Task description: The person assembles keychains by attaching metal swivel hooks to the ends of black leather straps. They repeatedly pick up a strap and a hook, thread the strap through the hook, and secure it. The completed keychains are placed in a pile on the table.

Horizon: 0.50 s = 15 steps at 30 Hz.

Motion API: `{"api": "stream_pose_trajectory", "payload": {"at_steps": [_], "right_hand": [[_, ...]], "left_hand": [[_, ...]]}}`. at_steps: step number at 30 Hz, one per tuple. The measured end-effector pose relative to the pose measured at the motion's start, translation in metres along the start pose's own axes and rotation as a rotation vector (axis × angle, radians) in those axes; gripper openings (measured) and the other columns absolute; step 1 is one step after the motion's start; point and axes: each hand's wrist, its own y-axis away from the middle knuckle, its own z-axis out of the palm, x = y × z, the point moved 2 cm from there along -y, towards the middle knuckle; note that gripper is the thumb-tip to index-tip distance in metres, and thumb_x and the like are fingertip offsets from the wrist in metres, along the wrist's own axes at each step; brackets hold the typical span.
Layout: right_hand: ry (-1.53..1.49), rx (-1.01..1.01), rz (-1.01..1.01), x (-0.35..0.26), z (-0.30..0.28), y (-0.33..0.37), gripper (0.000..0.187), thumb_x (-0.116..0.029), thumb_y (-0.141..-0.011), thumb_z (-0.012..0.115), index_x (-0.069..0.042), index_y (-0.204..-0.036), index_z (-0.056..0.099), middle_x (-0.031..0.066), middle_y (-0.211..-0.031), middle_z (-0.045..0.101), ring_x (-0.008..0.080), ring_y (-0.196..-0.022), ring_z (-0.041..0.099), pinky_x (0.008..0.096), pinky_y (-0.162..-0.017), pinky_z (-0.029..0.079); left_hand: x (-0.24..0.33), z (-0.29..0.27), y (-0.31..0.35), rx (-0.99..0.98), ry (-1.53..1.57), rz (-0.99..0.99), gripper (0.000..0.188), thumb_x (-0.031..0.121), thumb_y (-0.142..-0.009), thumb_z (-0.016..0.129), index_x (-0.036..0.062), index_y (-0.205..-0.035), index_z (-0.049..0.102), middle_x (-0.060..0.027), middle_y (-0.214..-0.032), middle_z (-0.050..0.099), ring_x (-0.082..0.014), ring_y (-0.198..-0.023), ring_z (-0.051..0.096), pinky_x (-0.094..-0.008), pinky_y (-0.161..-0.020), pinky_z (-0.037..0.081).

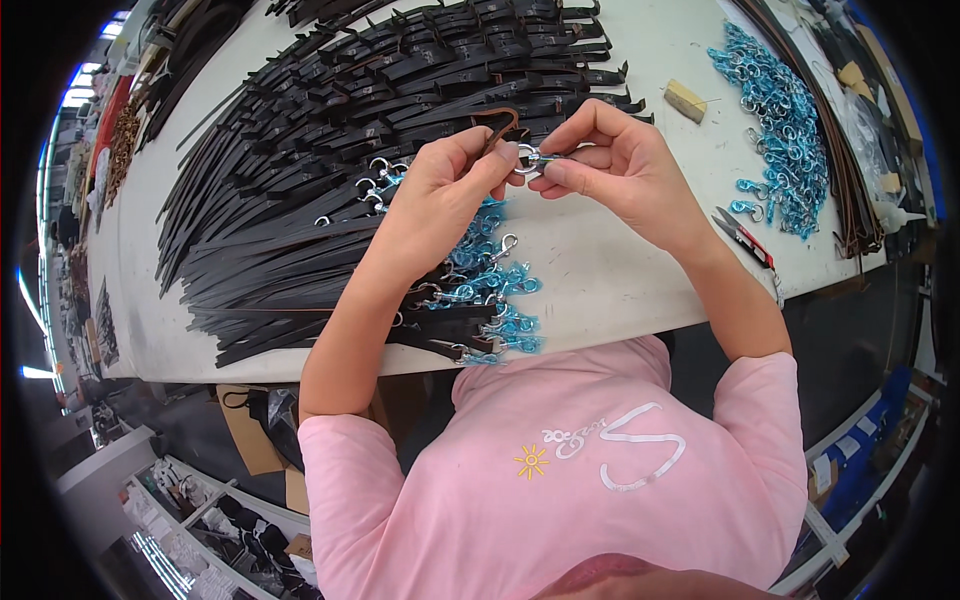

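Both my hands meet above the table, close to the stacked straps. Between thumb and fingers, my left hand (450, 185) pinches a leather strap (507, 116), whose brown underside shows where it loops up. My right hand (625, 165) is closed on a silver snap hook (535, 158), its ring lying against the strap at my left fingertips. How far the strap passes through the ring is hidden by my fingers. Below my left wrist lie black straps fitted with snap hooks in blue wrap (490, 285).
Many black leather straps (400, 75) cover the table's left and far side. A heap of blue-wrapped snap hooks (780, 130) lies at the right. Nearer are red-handled snips (745, 238) and a yellowish block (685, 101) with a needle-like pin. Long brown straps (850, 200) hang over the right edge.
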Motion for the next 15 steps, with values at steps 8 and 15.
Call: {"api": "stream_pose_trajectory", "payload": {"at_steps": [8,15], "right_hand": [[0.060,0.064,-0.132,-0.008,-0.013,0.001,0.014,0.000,-0.089,0.065,0.003,-0.102,0.058,0.0090,-0.099,0.067,0.0165,-0.094,0.070,0.0263,-0.084,0.056],[0.432,0.061,-0.446,-0.027,0.001,0.018,0.013,0.005,-0.085,0.067,0.000,-0.097,0.064,0.0059,-0.094,0.067,0.0126,-0.089,0.066,0.0272,-0.084,0.054]], "left_hand": [[0.010,-0.001,0.009,0.037,-0.118,0.188,0.016,0.010,-0.096,0.060,-0.0019,-0.105,0.066,-0.0009,-0.084,0.065,-0.0063,-0.074,0.056,-0.0205,-0.067,0.046],[0.027,0.001,0.025,0.332,-0.922,0.519,0.028,0.011,-0.079,0.074,0.0158,-0.107,0.074,-0.0015,-0.077,0.062,-0.0182,-0.063,0.059,-0.0278,-0.056,0.045]]}}
